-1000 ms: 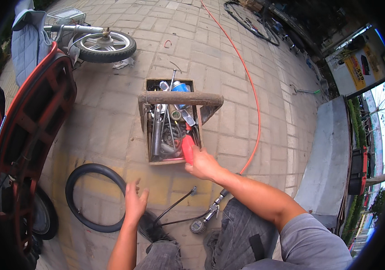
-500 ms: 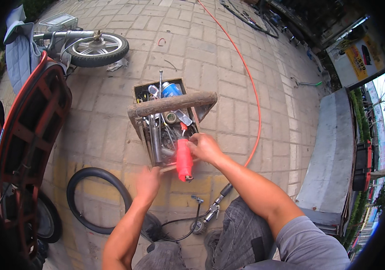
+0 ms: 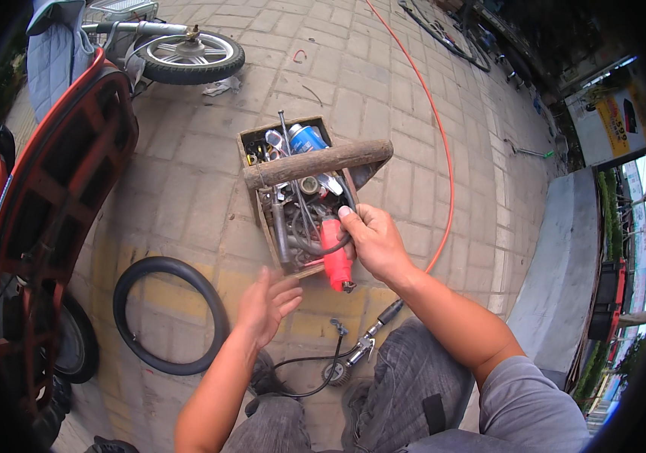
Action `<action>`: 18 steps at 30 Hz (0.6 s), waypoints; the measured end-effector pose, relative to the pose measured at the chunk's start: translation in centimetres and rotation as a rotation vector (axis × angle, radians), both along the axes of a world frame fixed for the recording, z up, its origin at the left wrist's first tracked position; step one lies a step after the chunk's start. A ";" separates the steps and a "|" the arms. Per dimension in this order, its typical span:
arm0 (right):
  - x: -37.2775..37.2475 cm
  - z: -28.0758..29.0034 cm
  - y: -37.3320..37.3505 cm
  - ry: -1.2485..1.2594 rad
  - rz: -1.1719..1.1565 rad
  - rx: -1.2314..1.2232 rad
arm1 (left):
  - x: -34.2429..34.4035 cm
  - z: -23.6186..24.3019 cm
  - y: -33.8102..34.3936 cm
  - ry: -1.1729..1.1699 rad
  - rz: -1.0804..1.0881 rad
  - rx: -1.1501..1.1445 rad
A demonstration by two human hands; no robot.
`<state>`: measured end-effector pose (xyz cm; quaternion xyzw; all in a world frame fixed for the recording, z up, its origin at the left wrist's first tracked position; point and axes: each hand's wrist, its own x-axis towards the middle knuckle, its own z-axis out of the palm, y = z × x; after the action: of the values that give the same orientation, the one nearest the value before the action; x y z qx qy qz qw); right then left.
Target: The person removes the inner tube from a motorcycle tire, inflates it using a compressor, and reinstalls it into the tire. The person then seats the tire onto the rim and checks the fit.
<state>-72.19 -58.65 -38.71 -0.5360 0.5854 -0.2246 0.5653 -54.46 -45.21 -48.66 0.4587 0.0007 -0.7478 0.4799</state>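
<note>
Brick paving (image 3: 402, 189) outdoors; toolbox (image 3: 323, 162) on it, black ring (image 3: 121, 306) nearby. R hand (image 3: 372, 238) pinches black cord (image 3: 343, 244) at box's nr right corner, by red tool (image 3: 336, 270) lying over rim. L hand (image 3: 266, 308) empty, fingers spread. Prob. best: ease cord out slowly, w/ L hand steadying box, avoiding snags on tools.

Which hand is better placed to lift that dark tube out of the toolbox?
The right hand, I'd judge: it appears to grip the dark tube. The left hand is open and empty, outside the wooden toolbox.
</note>
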 end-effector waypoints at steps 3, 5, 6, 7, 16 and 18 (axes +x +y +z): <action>-1.6 0.3 4.4 0.011 0.068 -0.074 | -0.1 1.4 -2.8 0.291 -0.031 -0.026; -2.8 0.1 6.3 -0.017 0.131 -0.085 | -0.7 0.9 -4.6 0.161 -0.082 -0.030; -3.3 0.1 6.9 -0.055 0.186 -0.084 | -0.9 0.4 -5.4 0.091 -0.107 -0.030; -3.9 0.0 7.4 -0.092 0.231 -0.078 | -1.1 -0.1 -6.3 -0.084 -0.157 -0.034; -8.5 -2.2 4.7 -0.760 -0.419 0.367 | -3.8 1.2 -8.5 0.076 0.019 0.048; -10.5 -2.9 4.0 -0.700 -0.578 0.402 | -4.5 2.6 -8.3 -0.032 0.002 0.024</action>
<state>-82.71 -54.69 -41.64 -0.1246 0.5169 -0.4212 0.7347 -59.01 -53.47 -46.03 0.4763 0.0025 -0.7398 0.4753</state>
